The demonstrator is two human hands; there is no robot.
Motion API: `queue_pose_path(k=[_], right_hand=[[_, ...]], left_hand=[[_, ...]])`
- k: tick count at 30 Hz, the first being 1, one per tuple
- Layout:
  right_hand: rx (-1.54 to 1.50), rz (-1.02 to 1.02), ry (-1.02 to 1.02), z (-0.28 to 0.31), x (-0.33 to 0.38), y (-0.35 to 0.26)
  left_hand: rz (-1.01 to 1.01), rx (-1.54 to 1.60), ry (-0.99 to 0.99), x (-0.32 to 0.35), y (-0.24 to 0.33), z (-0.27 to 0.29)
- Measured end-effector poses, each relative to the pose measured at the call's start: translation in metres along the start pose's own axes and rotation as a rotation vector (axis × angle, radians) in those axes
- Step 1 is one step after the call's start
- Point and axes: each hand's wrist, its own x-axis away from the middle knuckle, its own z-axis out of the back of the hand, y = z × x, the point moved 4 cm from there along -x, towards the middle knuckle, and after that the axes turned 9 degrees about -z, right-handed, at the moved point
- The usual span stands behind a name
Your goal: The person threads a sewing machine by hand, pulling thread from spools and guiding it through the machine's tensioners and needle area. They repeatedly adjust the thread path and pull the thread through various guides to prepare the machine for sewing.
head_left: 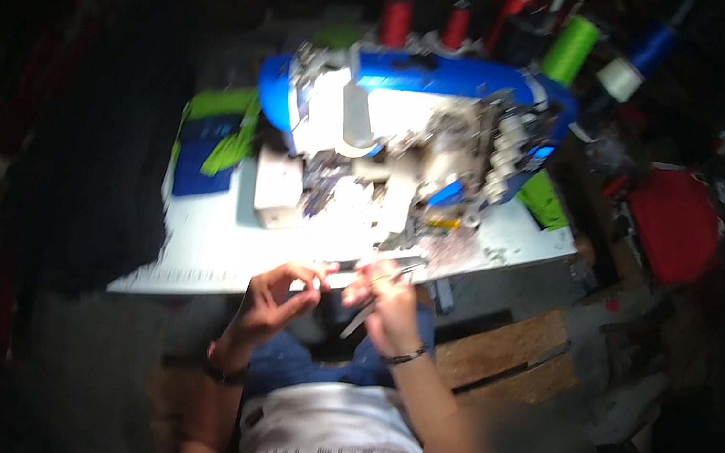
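Observation:
My left hand (279, 301) is just off the front edge of the white table (204, 247), its thumb and forefinger pinched together. What they pinch, if anything, is too small and bright to make out. Close beside it, my right hand (386, 301) is closed around a thin, pale, long tool (355, 320) whose end sticks out below the fist. Blur hides the tool's exact kind. Beyond both hands stands a blue and white sewing machine (418, 76), its front parts strongly lit.
Green and blue cloth pieces (204, 160) lie left of the machine, near a pale box-like block (278, 187). Red thread cones (395, 23) and a green cone (570, 50) stand behind. Dark fabric (96, 170) is heaped at left; a red seat-like thing (675, 224) is at right.

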Motion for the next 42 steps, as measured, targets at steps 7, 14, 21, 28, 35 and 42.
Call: queue_pose_path(k=[7, 14, 21, 28, 35, 42], right_hand=[[-0.169, -0.108, -0.094, 0.003, -0.026, 0.008], [-0.258, -0.174, -0.164, 0.03, -0.04, 0.031], [0.346, 0.104, 0.001, 0.009, -0.022, -0.017], [0.301, -0.095, -0.082, 0.005, -0.044, -0.008], [0.602, 0.152, -0.006, 0.002, -0.049, 0.004], [0.497, 0.178, -0.02, -0.006, -0.045, 0.013]], left_hand=[[-0.063, -0.006, 0.059, -0.008, -0.03, -0.005], [0.055, -0.003, 0.137, -0.012, -0.036, -0.025], [-0.183, -0.826, 0.04, -0.019, -0.023, -0.02], [-0.303, -0.946, 0.033, -0.019, -0.029, -0.017], [-0.281, -1.007, 0.062, -0.015, -0.017, -0.011], [-0.188, -0.884, 0.259, -0.016, -0.016, 0.004]])
